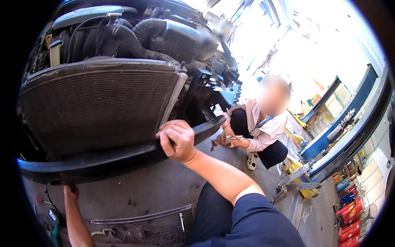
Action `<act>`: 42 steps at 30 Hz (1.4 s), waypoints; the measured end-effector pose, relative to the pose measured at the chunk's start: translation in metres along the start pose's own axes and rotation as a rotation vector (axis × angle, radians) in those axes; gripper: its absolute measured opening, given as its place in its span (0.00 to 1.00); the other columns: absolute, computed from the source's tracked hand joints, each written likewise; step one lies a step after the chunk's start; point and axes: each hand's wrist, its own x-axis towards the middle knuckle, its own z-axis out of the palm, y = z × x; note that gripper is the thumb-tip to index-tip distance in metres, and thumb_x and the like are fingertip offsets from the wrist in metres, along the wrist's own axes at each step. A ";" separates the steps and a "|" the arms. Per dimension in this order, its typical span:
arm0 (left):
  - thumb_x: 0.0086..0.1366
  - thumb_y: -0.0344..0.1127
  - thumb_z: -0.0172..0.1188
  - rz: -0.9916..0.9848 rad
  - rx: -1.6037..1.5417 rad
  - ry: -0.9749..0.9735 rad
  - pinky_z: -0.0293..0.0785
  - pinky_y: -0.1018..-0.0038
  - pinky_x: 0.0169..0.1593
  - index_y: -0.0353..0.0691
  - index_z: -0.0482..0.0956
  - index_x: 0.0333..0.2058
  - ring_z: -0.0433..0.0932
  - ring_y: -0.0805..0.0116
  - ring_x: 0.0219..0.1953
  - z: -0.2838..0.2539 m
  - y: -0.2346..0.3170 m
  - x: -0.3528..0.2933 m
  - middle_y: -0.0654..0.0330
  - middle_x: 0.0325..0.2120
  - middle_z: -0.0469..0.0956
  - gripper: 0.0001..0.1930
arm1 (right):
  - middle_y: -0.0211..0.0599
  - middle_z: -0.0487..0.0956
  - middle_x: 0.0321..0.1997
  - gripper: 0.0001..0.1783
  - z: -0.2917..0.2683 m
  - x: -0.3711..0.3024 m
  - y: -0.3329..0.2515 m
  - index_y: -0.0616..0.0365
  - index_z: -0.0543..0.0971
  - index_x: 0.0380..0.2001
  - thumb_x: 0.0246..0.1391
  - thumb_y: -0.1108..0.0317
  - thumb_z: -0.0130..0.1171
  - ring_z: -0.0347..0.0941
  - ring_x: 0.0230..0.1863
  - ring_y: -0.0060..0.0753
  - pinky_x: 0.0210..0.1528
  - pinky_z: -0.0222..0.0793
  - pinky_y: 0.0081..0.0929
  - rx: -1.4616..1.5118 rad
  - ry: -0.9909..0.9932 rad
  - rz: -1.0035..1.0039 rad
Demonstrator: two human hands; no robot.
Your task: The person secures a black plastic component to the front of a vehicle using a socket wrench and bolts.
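So the black bar (123,159) ran curved across the low front of the car, right under the radiator (96,105), with bare floor (164,177) below it. The right hand (177,140) was up at the bar's top edge, by the radiator's lower right corner. Its fingers were curled in, but I couldn't tell if they actually had hold of anything. The left hand (71,192) was down at the bar's underside over on the left. Its fingers were mostly hidden, so no clue whether they were wide, narrow or gripping.

Behind the radiator sat the engine bay, all black hoses, plus a pale reservoir (55,54) on the left. On the floor nearer the person lay a long thin strip (142,216), with a small silvery tool (182,222) just beside its right end. A red-handled tool (40,200) was way off left.

To the right, a co-worker (263,127) in a light shirt was squatting, both hands together around something brownish I couldn't make out. Farther right were a blue lift (325,138) and some red gear (351,232).
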 end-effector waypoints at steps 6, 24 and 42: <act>0.65 0.42 0.64 0.260 0.097 -0.185 0.68 0.81 0.23 0.47 0.77 0.34 0.71 0.75 0.21 0.010 -0.024 -0.012 0.67 0.23 0.75 0.08 | 0.32 0.80 0.23 0.06 -0.011 0.010 -0.016 0.57 0.78 0.19 0.49 0.72 0.59 0.80 0.32 0.37 0.41 0.74 0.33 0.031 -0.008 -0.077; 0.64 0.42 0.63 -0.280 0.873 -0.375 0.64 0.73 0.24 0.45 0.77 0.31 0.71 0.69 0.23 0.207 -0.143 -0.203 0.63 0.21 0.73 0.09 | 0.48 0.83 0.46 0.25 0.008 -0.187 -0.002 0.57 0.83 0.45 0.55 0.48 0.59 0.78 0.50 0.54 0.51 0.73 0.47 0.082 -2.043 0.256; 0.64 0.36 0.65 -0.345 0.731 -0.244 0.72 0.74 0.32 0.34 0.80 0.43 0.77 0.68 0.29 0.227 -0.255 -0.286 0.57 0.32 0.81 0.13 | 0.53 0.80 0.46 0.27 0.140 -0.307 0.076 0.57 0.74 0.53 0.55 0.53 0.60 0.77 0.50 0.51 0.50 0.72 0.46 0.727 -1.358 0.407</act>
